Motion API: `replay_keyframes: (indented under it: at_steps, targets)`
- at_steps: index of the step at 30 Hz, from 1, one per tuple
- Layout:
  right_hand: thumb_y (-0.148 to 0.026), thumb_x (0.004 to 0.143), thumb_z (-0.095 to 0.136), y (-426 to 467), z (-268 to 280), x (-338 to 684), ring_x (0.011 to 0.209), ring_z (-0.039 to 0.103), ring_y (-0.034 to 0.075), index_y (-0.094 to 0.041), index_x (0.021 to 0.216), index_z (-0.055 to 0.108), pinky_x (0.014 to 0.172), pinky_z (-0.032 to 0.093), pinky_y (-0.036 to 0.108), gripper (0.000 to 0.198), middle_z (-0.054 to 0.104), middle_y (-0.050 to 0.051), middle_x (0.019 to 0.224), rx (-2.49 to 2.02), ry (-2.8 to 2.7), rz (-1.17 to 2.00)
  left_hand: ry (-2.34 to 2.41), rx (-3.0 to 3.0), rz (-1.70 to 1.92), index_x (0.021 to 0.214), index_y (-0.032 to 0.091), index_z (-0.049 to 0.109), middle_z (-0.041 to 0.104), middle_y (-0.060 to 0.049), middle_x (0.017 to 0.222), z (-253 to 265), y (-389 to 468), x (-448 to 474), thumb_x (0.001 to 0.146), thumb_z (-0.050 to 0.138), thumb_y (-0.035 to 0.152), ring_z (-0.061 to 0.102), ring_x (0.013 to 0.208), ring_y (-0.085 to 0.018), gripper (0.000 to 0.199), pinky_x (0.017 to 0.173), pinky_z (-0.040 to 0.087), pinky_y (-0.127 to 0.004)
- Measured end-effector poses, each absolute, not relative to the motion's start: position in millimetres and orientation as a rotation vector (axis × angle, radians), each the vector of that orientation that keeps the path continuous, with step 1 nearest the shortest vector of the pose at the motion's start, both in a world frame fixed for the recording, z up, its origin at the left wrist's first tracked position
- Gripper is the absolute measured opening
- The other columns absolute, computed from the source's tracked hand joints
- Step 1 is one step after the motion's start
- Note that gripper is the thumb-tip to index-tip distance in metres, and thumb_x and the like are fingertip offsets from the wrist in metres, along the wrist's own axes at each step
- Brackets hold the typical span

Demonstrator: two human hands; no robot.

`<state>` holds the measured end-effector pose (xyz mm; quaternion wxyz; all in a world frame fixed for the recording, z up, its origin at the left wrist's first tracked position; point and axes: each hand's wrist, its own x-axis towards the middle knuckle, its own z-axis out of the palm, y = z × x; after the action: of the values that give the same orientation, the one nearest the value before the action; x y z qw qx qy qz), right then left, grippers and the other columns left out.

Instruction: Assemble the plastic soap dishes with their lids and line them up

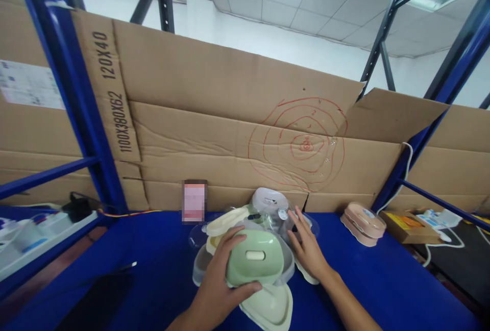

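My left hand (218, 282) grips a pale green rounded plastic box (254, 257) with a small white knob, holding it over a pile of similar plastic parts. My right hand (306, 247) rests with spread fingers on the pile's right side, touching clear plastic wrapping (285, 221) and a cream piece. The pile holds a cream lid (225, 220), a white-lilac box (270, 200) at the back and a pale green tray (270, 308) at the front. All of it lies on a blue table top (161, 270).
A pink stacked box (363, 223) sits to the right. A cardboard wall (229, 132) with red circles stands behind. Blue rack posts (72, 91) rise at left and right. A blurred card (194, 201) leans on the cardboard. Cables and small boxes (406, 219) lie far right.
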<state>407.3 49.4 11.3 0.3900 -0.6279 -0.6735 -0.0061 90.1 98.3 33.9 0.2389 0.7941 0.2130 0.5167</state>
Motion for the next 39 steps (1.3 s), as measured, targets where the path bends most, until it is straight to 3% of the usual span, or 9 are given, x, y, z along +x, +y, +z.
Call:
replay_keyframes:
  at_steps: [3,8,13,17,21,26,31,34,39]
  targets:
    - [-0.048,0.112,0.046,64,23,404,0.165,0.033,0.029,-0.035,0.166,0.046,0.131,0.038,0.056,0.055,0.030,0.009,0.180,-1.571,-1.715,-0.054,0.633,2.106,1.445,0.146,0.031,0.055,0.061,-0.016,0.153,34,100,90,0.084,0.086,0.060,0.064,0.139,-0.039,0.075,0.113,0.057,-0.060]
    - [-0.048,0.110,0.051,97,55,394,0.156,0.048,0.032,-0.031,0.156,0.058,0.129,0.040,0.059,0.050,0.051,0.012,0.167,-1.534,-1.836,-0.161,0.704,2.070,1.454,0.145,0.031,0.054,0.063,-0.015,0.149,30,107,90,0.086,0.085,0.057,0.067,0.134,-0.037,0.071,0.111,0.058,-0.058]
    - [-0.050,0.110,0.053,100,79,393,0.144,0.058,0.032,-0.032,0.153,0.060,0.120,0.048,0.055,0.047,0.061,0.011,0.154,-1.573,-1.949,-0.119,0.704,2.084,1.463,0.147,0.031,0.051,0.057,-0.018,0.155,25,106,89,0.087,0.083,0.058,0.062,0.141,-0.040,0.073,0.114,0.055,-0.061]
    - [-0.054,0.105,0.062,95,85,403,0.132,0.063,0.034,-0.031,0.160,0.053,0.113,0.052,0.054,0.060,0.065,0.013,0.142,-1.662,-1.982,-0.078,0.687,2.128,1.449,0.147,0.032,0.050,0.055,-0.018,0.157,26,105,89,0.087,0.083,0.060,0.059,0.144,-0.040,0.074,0.114,0.055,-0.062]
    - [-0.056,0.106,0.059,94,87,414,0.130,0.063,0.034,-0.030,0.160,0.053,0.113,0.052,0.053,0.061,0.065,0.014,0.138,-1.733,-1.962,-0.048,0.705,2.134,1.445,0.147,0.030,0.050,0.054,-0.018,0.156,29,107,91,0.088,0.083,0.059,0.060,0.141,-0.039,0.074,0.115,0.053,-0.062]
    - [-0.057,0.108,0.055,98,85,426,0.138,0.060,0.030,-0.028,0.163,0.047,0.120,0.049,0.051,0.063,0.058,0.015,0.150,-1.678,-1.967,0.101,0.721,2.162,1.415,0.145,0.031,0.052,0.055,-0.015,0.157,35,107,90,0.087,0.086,0.054,0.057,0.145,-0.038,0.071,0.120,0.049,-0.062]
    - [-0.064,0.105,0.056,102,80,442,0.143,0.059,0.031,-0.027,0.164,0.046,0.124,0.045,0.054,0.070,0.055,0.016,0.158,-1.679,-1.896,0.218,0.655,2.159,1.471,0.144,0.028,0.051,0.055,-0.016,0.157,44,104,89,0.090,0.082,0.058,0.058,0.144,-0.035,0.069,0.118,0.053,-0.058]
    - [-0.069,0.104,0.053,101,85,446,0.150,0.053,0.029,-0.028,0.165,0.044,0.128,0.041,0.051,0.074,0.053,0.015,0.162,-1.686,-1.918,0.248,0.678,2.170,1.525,0.139,0.028,0.058,0.061,-0.012,0.152,38,109,93,0.087,0.083,0.058,0.063,0.138,-0.034,0.065,0.114,0.057,-0.055]
    - [-0.067,0.104,0.057,101,88,451,0.147,0.056,0.028,-0.029,0.171,0.032,0.122,0.048,0.047,0.081,0.043,0.013,0.171,-1.769,-1.978,0.351,0.694,2.100,1.618,0.137,0.030,0.063,0.063,-0.005,0.149,20,117,101,0.079,0.085,0.066,0.064,0.134,-0.034,0.071,0.118,0.054,-0.059]
